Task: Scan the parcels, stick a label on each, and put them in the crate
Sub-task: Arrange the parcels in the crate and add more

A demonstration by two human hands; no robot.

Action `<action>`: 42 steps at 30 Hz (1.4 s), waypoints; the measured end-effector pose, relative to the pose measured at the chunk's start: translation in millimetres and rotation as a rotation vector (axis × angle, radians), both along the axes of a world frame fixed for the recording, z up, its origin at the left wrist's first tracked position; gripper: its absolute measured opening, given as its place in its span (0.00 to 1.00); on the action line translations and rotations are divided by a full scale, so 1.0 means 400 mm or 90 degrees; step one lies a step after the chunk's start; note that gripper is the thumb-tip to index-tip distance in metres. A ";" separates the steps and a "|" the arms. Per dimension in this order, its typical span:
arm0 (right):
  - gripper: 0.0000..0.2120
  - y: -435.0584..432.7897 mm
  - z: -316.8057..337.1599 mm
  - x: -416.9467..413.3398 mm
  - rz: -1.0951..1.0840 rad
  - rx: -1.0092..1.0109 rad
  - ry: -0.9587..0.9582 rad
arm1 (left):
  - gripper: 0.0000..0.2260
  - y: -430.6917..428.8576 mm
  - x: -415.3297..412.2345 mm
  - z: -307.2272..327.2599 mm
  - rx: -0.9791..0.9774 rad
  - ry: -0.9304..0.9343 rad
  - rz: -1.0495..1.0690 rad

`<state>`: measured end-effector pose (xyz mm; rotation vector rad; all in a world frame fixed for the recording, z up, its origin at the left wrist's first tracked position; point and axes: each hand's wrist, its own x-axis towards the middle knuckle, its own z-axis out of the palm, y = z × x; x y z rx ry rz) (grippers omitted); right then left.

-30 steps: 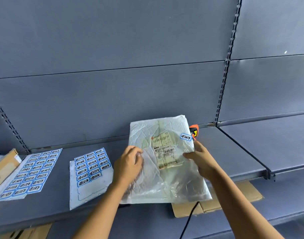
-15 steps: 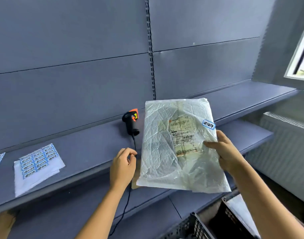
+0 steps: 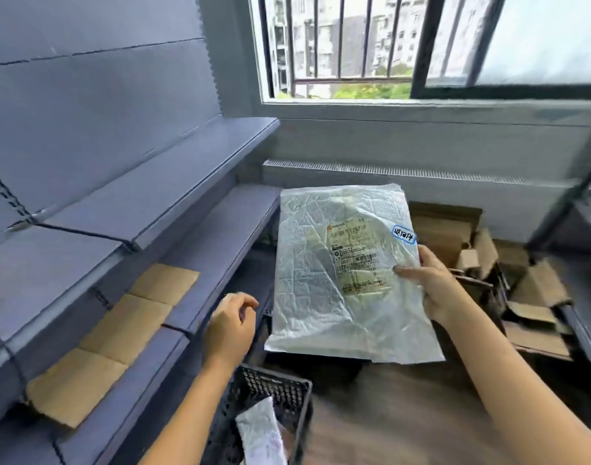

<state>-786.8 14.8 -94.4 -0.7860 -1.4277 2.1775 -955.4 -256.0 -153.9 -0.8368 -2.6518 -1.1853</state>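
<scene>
One parcel (image 3: pixel 312 290), right edge in grip of right hand (image 3: pixel 436 290), left hand (image 3: pixel 232 327) apart

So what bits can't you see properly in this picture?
Head view:
- crate: cut off by the bottom edge and covered by the left arm, so how full it is stays unknown.
- printed label on the parcel: words too small and blurry to read.
- right hand: its fingers behind the parcel are hidden.
- cardboard boxes: partly behind the parcel.

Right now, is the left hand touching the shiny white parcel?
Apart. The head view shows a dark gap between the left hand and the parcel's edge; only the right hand holds it.
</scene>
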 end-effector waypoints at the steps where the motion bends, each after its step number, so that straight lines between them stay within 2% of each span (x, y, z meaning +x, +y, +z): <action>1: 0.19 0.013 -0.004 0.041 -0.018 0.000 -0.009 | 0.08 0.031 0.024 -0.008 0.001 -0.008 -0.018; 8: 0.23 0.142 -0.026 0.306 -0.132 -0.003 -0.022 | 0.08 0.249 0.175 -0.017 -0.034 -0.062 -0.115; 13: 0.22 0.289 -0.024 0.440 -0.202 -0.012 0.005 | 0.06 0.466 0.253 0.005 -0.042 -0.044 -0.172; 17: 0.21 0.438 -0.015 0.531 -0.233 -0.015 0.018 | 0.06 0.666 0.333 -0.001 -0.031 -0.031 -0.232; 22: 0.18 0.572 -0.014 0.565 -0.231 0.001 0.001 | 0.06 0.819 0.370 0.000 -0.014 -0.026 -0.230; 31: 0.19 0.797 -0.067 0.447 -0.212 -0.011 -0.048 | 0.05 0.996 0.287 -0.039 -0.057 -0.049 -0.201; 42: 0.21 1.101 -0.054 0.050 -0.144 -0.006 -0.049 | 0.06 1.260 -0.073 -0.048 -0.051 -0.070 -0.147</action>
